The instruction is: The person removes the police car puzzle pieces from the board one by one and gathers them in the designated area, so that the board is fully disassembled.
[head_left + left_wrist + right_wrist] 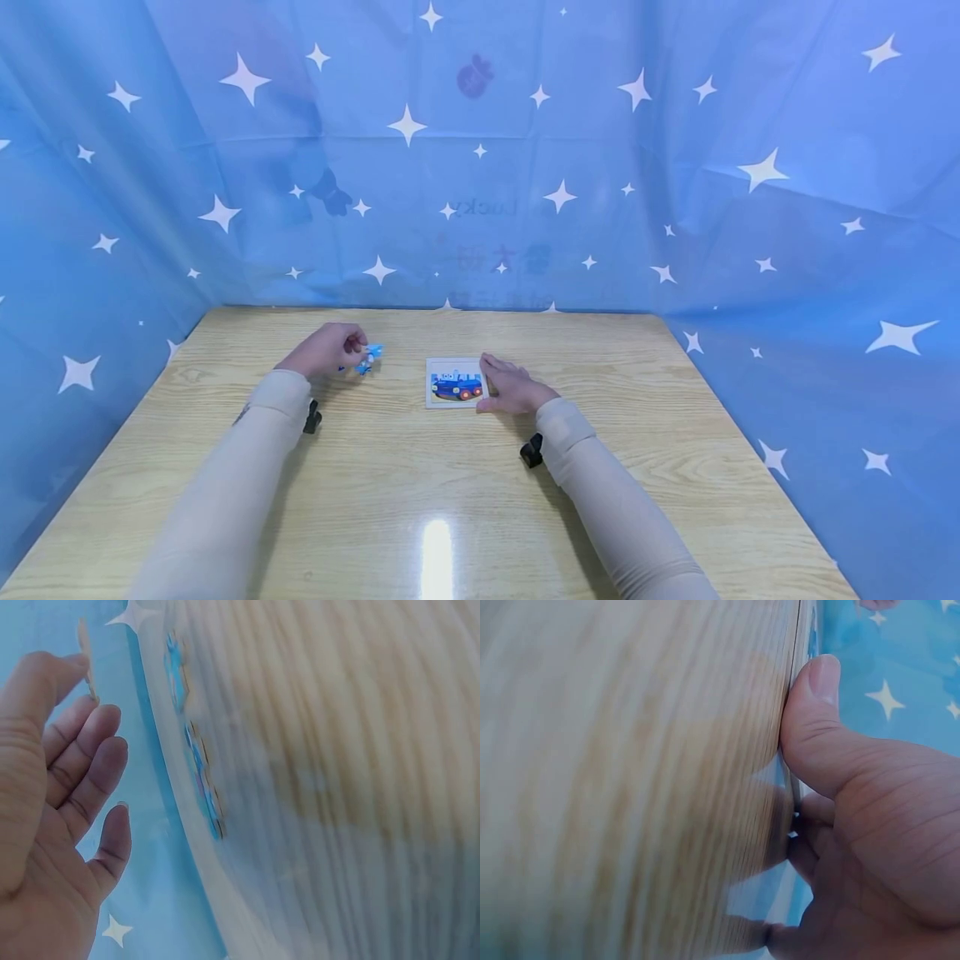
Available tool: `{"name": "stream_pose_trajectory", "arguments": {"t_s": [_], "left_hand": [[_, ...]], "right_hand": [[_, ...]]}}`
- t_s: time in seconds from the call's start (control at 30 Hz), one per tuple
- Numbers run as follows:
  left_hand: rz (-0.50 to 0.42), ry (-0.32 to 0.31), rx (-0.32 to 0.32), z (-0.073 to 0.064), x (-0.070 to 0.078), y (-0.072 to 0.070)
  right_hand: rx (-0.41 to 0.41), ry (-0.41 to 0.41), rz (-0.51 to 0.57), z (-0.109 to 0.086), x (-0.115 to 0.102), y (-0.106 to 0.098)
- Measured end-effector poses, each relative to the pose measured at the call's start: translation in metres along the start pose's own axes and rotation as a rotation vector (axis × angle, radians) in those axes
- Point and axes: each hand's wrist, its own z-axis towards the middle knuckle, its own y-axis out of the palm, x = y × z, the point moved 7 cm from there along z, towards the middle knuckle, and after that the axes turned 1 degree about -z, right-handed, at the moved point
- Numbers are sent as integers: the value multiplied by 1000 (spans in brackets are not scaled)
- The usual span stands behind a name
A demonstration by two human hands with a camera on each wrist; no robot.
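A small white-framed picture puzzle board (456, 406) showing a blue vehicle with red wheels lies flat on the table. My right hand (513, 388) holds its right edge, thumb at the near corner and fingers at the far one; the palm hides part of that side. In the right wrist view, the thumb (810, 712) lies against the board's thin edge. To the left, my left hand (330, 350) pinches a thin flat piece (86, 656) between thumb and fingertips, seen edge-on in the left wrist view. Blue puzzle pieces (367, 360) lie beside that hand.
The wooden table (420, 467) ends at a blue curtain (480, 167) with white stars, behind and on both sides. Black wrist cameras (532, 451) hang under both sleeves. Light glares off the table near the front.
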Motion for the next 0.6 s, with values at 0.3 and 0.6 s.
{"name": "stream_pose_trajectory", "arguments": {"t_s": [0.3, 0.6], "left_hand": [[16, 9, 23, -10, -10, -9], [5, 10, 57, -20, -23, -18]], "right_hand": [[9, -11, 13, -1, 0, 0], [15, -9, 13, 1, 1, 1]]}}
